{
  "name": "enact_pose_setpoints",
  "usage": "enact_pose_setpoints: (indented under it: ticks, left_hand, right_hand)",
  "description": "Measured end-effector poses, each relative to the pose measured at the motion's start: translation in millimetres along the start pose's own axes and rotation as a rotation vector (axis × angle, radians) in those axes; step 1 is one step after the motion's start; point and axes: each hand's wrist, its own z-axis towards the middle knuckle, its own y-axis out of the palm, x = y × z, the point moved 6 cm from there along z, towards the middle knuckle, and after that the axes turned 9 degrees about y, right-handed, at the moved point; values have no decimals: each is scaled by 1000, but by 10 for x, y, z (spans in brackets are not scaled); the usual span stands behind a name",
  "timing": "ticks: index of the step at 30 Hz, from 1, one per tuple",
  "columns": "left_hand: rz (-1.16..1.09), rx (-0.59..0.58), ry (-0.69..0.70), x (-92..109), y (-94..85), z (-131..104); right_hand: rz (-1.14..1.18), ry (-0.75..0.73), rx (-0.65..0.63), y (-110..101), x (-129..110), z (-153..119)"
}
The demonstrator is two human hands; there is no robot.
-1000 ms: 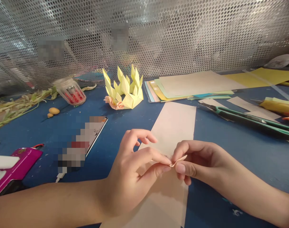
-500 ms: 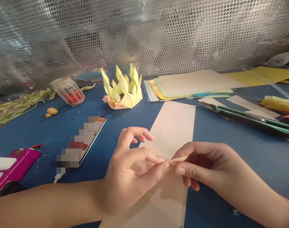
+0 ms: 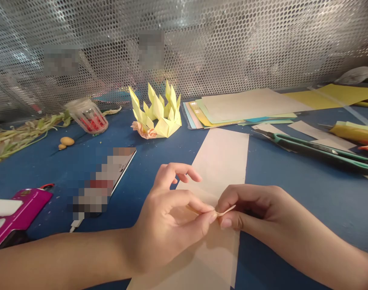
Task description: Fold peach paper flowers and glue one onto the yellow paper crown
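Note:
Between my hands is a small folded piece of pale paper [image 3: 226,211], seen nearly edge-on. My left hand [image 3: 174,213] pinches it between thumb and index finger, its other fingers raised and curved. The thumb and index finger of my right hand [image 3: 253,205] close on the paper's right part, close to the left fingertips. Under both hands a long pale paper sheet [image 3: 222,157] lies on the blue table [image 3: 292,193]. The palm side of the right hand is partly hidden.
A yellow folded-paper crown shape [image 3: 156,112] stands behind the hands. A phone [image 3: 108,177] with a cable and a magenta object [image 3: 27,209] lie left. Scissors [image 3: 319,153], paper sheets [image 3: 253,104] and a jar [image 3: 89,117] are farther back.
The small paper has tilted to a thinner, edge-on view. My left hand has shifted slightly right, and my right fingertips have moved slightly left and down, closer to the left ones.

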Motion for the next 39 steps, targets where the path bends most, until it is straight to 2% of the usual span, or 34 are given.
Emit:
enact_pose_setpoints:
  ticks: [6,11,15,18,24,26,31,34,36,39]
  left_hand:
    - [-49,31,-51,-30,-6,5]
    - [-105,23,-69,-40,5,22]
    - [-154,14,-174,-139,17,15]
    - [-187,-22,-252,-200,45,10]
    - [-201,-51,-304,-224,74,-3]
    - [-219,-48,-311,-234,77,-3]
    - [-257,-46,-347,-260,74,-2]
    - [-275,-50,-345,-248,76,0]
    - [-285,-47,-339,-242,79,-2]
    - [-303,-29,-322,-238,80,-11]
  right_hand:
    - [-36,43,-48,12,34,-11]
    - [-109,8,-54,19,38,-19]
    - [-90,-70,-41,23,31,-33]
    - [-88,-210,61,-27,-28,-80]
    - [-95,-423,392,-181,-134,-181]
    - [-111,-472,433,-185,-150,-202]
    - [-169,-561,436,-129,-162,-260]
    - [-263,-589,506,-135,-183,-307]
    - [-337,-637,508,-139,-217,-341]
    - [-464,-727,344,-87,-245,-373]
